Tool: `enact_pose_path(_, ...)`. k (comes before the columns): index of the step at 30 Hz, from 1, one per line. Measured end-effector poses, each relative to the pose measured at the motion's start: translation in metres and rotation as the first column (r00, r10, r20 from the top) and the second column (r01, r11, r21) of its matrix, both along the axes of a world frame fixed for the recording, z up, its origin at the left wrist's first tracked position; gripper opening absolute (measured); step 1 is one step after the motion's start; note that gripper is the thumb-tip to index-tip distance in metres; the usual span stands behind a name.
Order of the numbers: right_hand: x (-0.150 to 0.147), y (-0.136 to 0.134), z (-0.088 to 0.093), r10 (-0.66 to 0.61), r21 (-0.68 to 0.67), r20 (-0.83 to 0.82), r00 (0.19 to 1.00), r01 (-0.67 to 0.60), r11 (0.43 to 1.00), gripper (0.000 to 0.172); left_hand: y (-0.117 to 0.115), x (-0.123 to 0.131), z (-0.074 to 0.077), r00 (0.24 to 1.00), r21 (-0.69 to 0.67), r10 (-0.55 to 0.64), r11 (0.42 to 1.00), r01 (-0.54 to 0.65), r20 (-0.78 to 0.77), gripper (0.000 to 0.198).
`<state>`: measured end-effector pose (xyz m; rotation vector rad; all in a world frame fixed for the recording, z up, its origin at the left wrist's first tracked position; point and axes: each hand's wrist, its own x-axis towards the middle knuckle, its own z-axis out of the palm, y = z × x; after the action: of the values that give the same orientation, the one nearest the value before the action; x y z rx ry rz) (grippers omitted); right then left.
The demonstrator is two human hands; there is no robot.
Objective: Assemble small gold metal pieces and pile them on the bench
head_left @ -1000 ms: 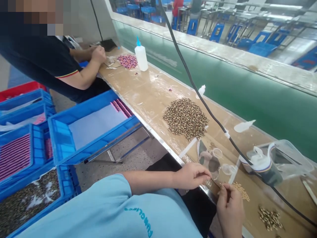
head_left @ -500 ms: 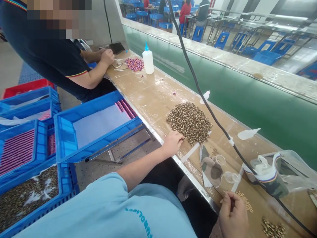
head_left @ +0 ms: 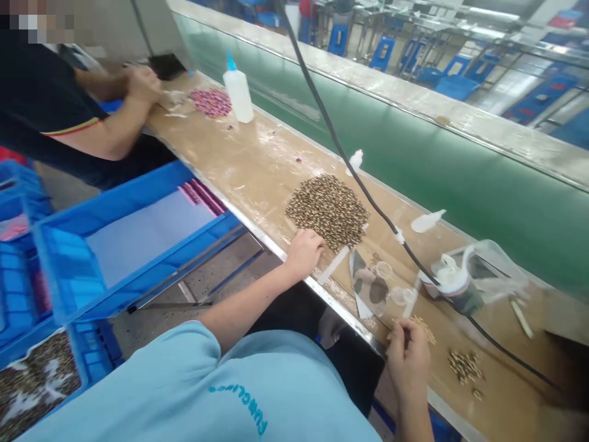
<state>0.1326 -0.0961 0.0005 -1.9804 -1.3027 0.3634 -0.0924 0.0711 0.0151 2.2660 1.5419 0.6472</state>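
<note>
My left hand point(head_left: 304, 255) lies on the wooden workbench point(head_left: 257, 166) with curled fingers, at the lower edge of a wide pile of leopard-spotted beads point(head_left: 327, 210). Whether the fingers pinch anything is hidden. My right hand point(head_left: 407, 355) is pinched around something thin and pale, close to a small heap of tan beads point(head_left: 423, 328). A second heap of spotted beads point(head_left: 465, 366) lies further right. A crumpled, mottled plastic sheet point(head_left: 369, 288) and small clear lids point(head_left: 384, 270) sit between my hands.
A co-worker's hands point(head_left: 142, 84) work at the far end of the bench, near purple-pink beads point(head_left: 210, 102) and a glue bottle point(head_left: 238, 92). A black cable point(head_left: 354, 178) crosses above the bench. Blue crates point(head_left: 138, 245) stand left, and a clear bag point(head_left: 481, 270) lies right.
My left hand has moved away from my right hand, forward to the edge of the large bead pile. The view has swung slightly. My right hand stays pinched.
</note>
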Motion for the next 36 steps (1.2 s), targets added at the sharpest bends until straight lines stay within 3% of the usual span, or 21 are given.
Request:
enact_pose_path(5,-0.003,0.002,0.015,-0.068,-0.047,-0.36,0.931,0.054,0.997,0.037,0.001,-0.003,-0.007,0.996,0.141,-0.086,0.987,0.083,0.015,0.016)
enact_pose_path(8,-0.002,0.003,0.017,-0.094,-0.06,-0.496,0.863,0.075,0.995,0.036,-0.001,-0.004,-0.006,0.984,0.177,-0.145,0.976,0.126,0.1,0.019)
enact_pose_path(10,-0.001,0.003,0.018,-0.091,-0.058,-0.522,0.848,0.071,0.996,0.035,-0.009,0.001,-0.002,0.962,0.146,-0.16,0.981,0.129,0.221,0.017)
enact_pose_path(12,0.001,0.004,0.018,-0.068,-0.045,-0.503,0.862,0.052,0.998,0.034,-0.022,0.014,0.003,0.903,0.022,-0.161,0.986,0.166,0.397,0.011)
enact_pose_path(14,0.005,0.005,0.019,-0.045,-0.037,-0.435,0.899,0.033,0.999,0.032,-0.038,0.032,0.005,0.777,-0.191,-0.123,0.935,0.3,0.617,0.008)
enact_pose_path(17,0.012,0.006,0.023,-0.034,-0.026,-0.208,0.978,0.029,0.999,0.03,-0.06,0.061,0.003,0.544,-0.431,0.066,0.691,0.58,0.837,0.012)
enact_pose_path(18,0.014,0.007,0.025,-0.027,-0.016,-0.112,0.993,0.025,1.0,0.029,-0.065,0.068,0.001,0.507,-0.466,0.124,0.619,0.632,0.853,0.014)
enact_pose_path(20,0.02,0.009,0.029,0.007,-0.004,0.068,0.998,-0.007,1.0,0.026,-0.07,0.077,-0.003,0.481,-0.501,0.194,0.547,0.67,0.855,0.017)
enact_pose_path(24,0.031,0.017,0.035,0.088,-0.021,0.359,0.929,-0.087,0.996,0.025,-0.069,0.079,-0.008,0.467,-0.506,0.218,0.531,0.68,0.857,0.017)
enact_pose_path(29,0.04,0.032,0.039,0.2,-0.064,0.621,0.758,-0.206,0.977,0.028,-0.065,0.077,-0.008,0.451,-0.501,0.232,0.529,0.685,0.862,0.017)
enact_pose_path(32,0.042,0.04,0.042,0.257,-0.09,0.7,0.667,-0.274,0.957,0.026,-0.065,0.078,-0.008,0.459,-0.511,0.236,0.52,0.685,0.856,0.016)
enact_pose_path(36,0.043,0.046,0.049,0.334,-0.133,0.714,0.615,-0.35,0.927,0.024,-0.065,0.078,-0.007,0.454,-0.52,0.257,0.493,0.697,0.853,0.013)
